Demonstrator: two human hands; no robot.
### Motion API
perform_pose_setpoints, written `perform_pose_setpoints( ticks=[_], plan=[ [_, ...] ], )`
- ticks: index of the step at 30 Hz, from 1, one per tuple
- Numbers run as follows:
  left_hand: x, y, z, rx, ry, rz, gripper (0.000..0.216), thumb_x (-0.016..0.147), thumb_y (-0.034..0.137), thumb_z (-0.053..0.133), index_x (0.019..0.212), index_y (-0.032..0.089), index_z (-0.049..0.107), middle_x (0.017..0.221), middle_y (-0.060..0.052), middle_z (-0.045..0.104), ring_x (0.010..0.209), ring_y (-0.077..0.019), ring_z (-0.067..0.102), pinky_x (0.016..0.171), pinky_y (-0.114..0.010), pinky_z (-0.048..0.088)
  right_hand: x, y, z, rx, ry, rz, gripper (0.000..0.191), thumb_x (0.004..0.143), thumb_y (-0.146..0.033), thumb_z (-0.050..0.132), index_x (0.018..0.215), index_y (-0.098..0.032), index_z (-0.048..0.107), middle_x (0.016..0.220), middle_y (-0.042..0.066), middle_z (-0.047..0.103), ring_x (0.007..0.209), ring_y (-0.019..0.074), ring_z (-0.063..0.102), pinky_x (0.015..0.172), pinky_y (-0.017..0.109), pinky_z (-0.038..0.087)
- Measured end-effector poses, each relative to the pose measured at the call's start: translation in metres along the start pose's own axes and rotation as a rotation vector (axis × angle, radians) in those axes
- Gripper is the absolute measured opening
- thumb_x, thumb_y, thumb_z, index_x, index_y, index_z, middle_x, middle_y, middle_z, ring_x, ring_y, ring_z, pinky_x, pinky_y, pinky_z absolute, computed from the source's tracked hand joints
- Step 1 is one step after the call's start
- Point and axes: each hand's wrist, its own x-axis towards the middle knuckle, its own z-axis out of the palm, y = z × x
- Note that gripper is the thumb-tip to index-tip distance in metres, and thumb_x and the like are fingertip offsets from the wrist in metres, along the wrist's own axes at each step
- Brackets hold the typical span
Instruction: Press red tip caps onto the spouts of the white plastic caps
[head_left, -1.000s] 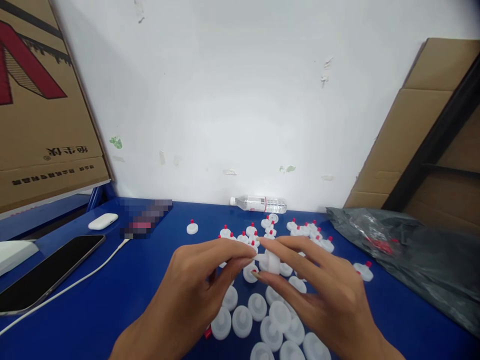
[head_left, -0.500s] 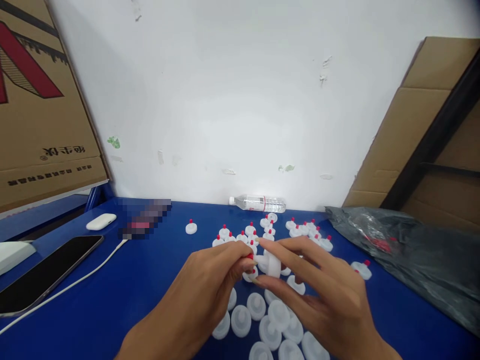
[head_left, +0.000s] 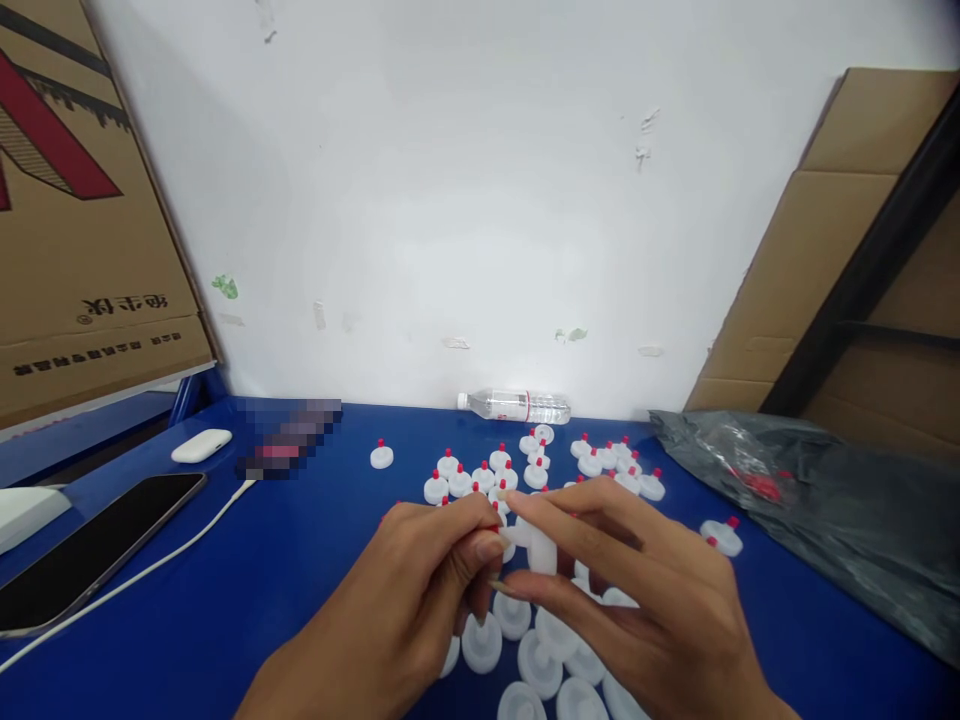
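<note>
Between thumb and fingers, my right hand [head_left: 637, 570] grips a white plastic nozzle cap [head_left: 541, 550] by its wide round base, spout pointing left. My left hand [head_left: 427, 580] pinches a small red tip at the end of that spout; the fingers hide most of the red piece. Below and between the hands lie several white caps [head_left: 481, 642] without red tips. Beyond the hands stand several white caps [head_left: 435, 487] with red tips on their spouts.
A clear bottle [head_left: 517, 405] lies against the wall. Right of it is a grey plastic bag [head_left: 810, 530] with a clear bag of red tips [head_left: 757, 485]. On the left are a phone [head_left: 97, 550], a white case [head_left: 201, 446] and a cable [head_left: 142, 560]. Cardboard [head_left: 795, 270] leans at right.
The held cap has moved slightly down, and its base is turned more edge-on. My left fingers have rolled around the red tip, with the thumb now higher.
</note>
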Motion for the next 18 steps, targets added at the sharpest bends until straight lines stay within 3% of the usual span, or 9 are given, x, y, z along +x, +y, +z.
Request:
perform_pose_setpoints(
  ticks=[4,10,14,18],
  plan=[
    [-0.002,-0.001,-0.002,-0.013,-0.024,-0.034,0.035,0.114,0.033,0.042,0.086,0.026,0.060,0.063,0.008,0.068,0.062,-0.0126,0.060,0.063,-0.024,0.044,-0.001,-0.001,0.002,0.000,-0.006,0.009,0.035,0.104,-0.031,0.071,0.138,-0.026,0.066,0.104,0.001,0.075,0.064,0.0072,0.067,0.056,0.020,0.055],
    [-0.002,0.000,-0.003,-0.053,-0.043,-0.042,0.036,0.115,0.034,0.042,0.087,0.026,0.064,0.061,0.009,0.066,0.060,-0.0114,0.058,0.063,-0.023,0.044,0.000,-0.003,0.001,0.008,0.021,0.002,0.030,0.105,-0.032,0.069,0.134,-0.025,0.068,0.106,0.001,0.076,0.061,0.0059,0.067,0.055,0.019,0.056],
    [0.002,0.001,0.003,-0.047,-0.047,-0.022,0.039,0.115,0.034,0.041,0.085,0.024,0.064,0.060,0.008,0.064,0.052,-0.0100,0.056,0.059,-0.023,0.045,0.000,0.000,-0.005,-0.095,-0.034,-0.013,0.029,0.105,-0.030,0.068,0.134,-0.029,0.066,0.116,0.001,0.079,0.075,0.0096,0.077,0.070,0.021,0.062],
    [0.008,0.006,0.001,0.041,0.032,0.045,0.022,0.110,0.031,0.054,0.097,0.025,0.070,0.079,0.003,0.074,0.065,-0.0127,0.066,0.060,-0.023,0.050,-0.003,0.009,-0.015,-0.136,-0.093,0.002,0.022,0.106,-0.025,0.065,0.127,-0.027,0.068,0.121,0.001,0.080,0.092,0.0140,0.081,0.075,0.023,0.064]
  ],
)
